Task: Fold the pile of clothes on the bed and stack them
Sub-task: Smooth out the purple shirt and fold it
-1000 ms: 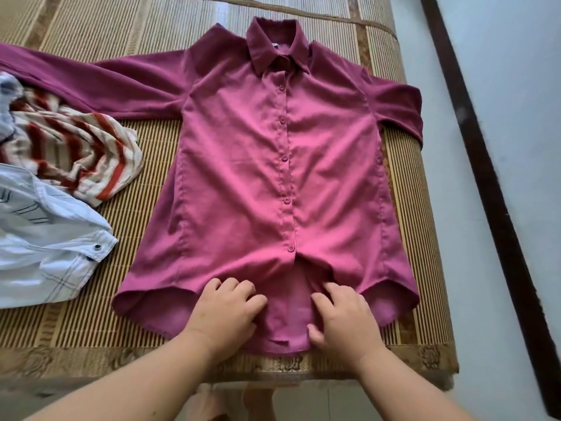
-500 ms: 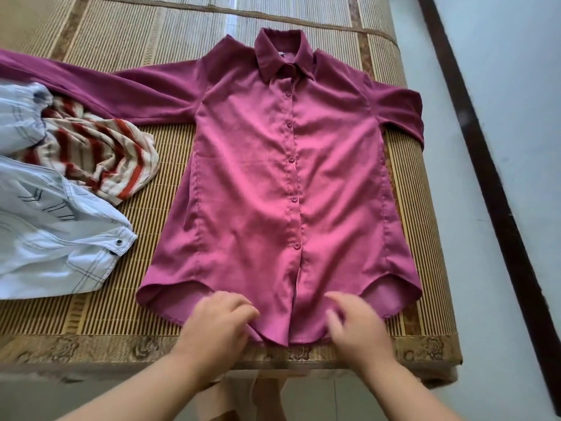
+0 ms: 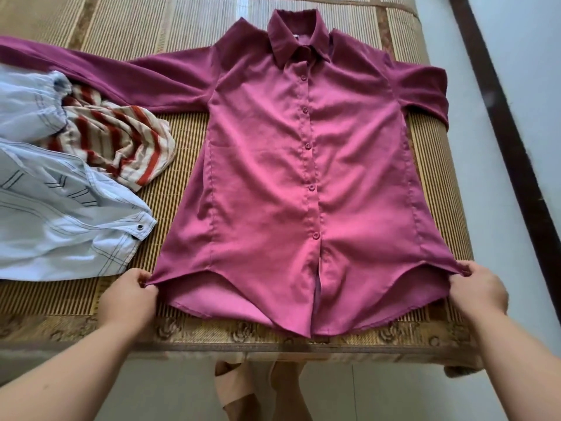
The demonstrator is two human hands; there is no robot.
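A magenta button-up shirt [image 3: 288, 165] lies flat and face up on the bed's bamboo mat [image 3: 170, 165], collar at the far end, buttons closed. Its left sleeve stretches out to the far left; its right sleeve hangs over the mat's right edge. My left hand [image 3: 129, 294] pinches the shirt's lower left hem corner. My right hand [image 3: 478, 291] pinches the lower right hem corner. The hem is pulled taut between them.
Left of the shirt lies a pile: a pale blue denim garment [image 3: 54, 214] with a red-and-cream striped garment [image 3: 121, 141] partly under it. The bed's near edge [image 3: 273, 335] and right edge drop to a light floor [image 3: 516, 208]. Feet in sandals [image 3: 233, 390] show below.
Both hands moved apart from the middle of the hem to its outer corners and took hold there. The hem is now spread wide and the shirt lies smoother.
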